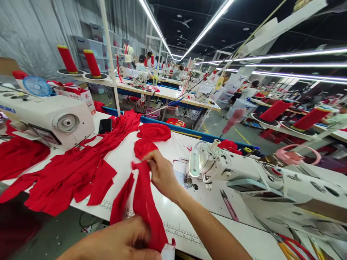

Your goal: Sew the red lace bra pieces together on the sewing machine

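My right hand point(163, 176) pinches the upper end of a red fabric piece point(146, 196) between thumb and fingers, above the white table. Lower down and closer to me, my left hand point(123, 240) is closed on the same piece near its bottom end, its fingertips partly hidden and a little blurred. The piece hangs in two strips with a gap between them. Just behind my right hand lie small red fabric pieces point(154, 132). To the left spreads a long heap of red fabric pieces point(78, 169). A sewing machine point(206, 162) stands right of my right hand.
Snips point(229, 205) lie on the table below the machine, with scissors point(292, 245) at the lower right. A second sewing machine point(51, 115) stands at left, near a phone point(105, 126). A ruler strip point(184, 233) runs along the front edge. Red thread cones point(92, 63) stand behind.
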`<state>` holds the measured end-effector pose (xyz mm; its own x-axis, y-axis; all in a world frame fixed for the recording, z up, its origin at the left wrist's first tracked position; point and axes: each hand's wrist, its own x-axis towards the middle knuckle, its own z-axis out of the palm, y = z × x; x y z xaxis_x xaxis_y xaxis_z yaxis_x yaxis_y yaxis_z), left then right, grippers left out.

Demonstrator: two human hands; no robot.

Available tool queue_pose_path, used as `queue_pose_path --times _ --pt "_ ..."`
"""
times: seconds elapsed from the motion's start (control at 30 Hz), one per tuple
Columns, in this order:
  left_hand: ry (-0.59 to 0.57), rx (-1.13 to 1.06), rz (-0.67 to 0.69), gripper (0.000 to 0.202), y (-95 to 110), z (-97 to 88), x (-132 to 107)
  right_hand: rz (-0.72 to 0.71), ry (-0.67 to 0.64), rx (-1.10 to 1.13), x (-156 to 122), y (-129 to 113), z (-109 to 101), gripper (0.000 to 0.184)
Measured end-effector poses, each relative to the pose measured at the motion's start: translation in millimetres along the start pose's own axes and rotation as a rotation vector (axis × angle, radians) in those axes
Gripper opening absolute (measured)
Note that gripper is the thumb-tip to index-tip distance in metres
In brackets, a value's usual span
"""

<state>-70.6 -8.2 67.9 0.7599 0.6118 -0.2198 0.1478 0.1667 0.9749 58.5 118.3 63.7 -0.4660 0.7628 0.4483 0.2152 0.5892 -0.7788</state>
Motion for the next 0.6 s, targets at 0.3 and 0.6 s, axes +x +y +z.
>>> queue_pose_path --times 0.3,0.6 --pt "0.686 -0.727 0.221 0.036 24.5 -23.5 30.0 0.374 -0.085 0.549 -41.6 33.1 -15.8 0.028" --pt "0.245 -0.255 -0.218 0.053 19.3 -19.2 23.3 -0.088 -0.009 0.029 -78.8 -17.8 -50.0 0.028"
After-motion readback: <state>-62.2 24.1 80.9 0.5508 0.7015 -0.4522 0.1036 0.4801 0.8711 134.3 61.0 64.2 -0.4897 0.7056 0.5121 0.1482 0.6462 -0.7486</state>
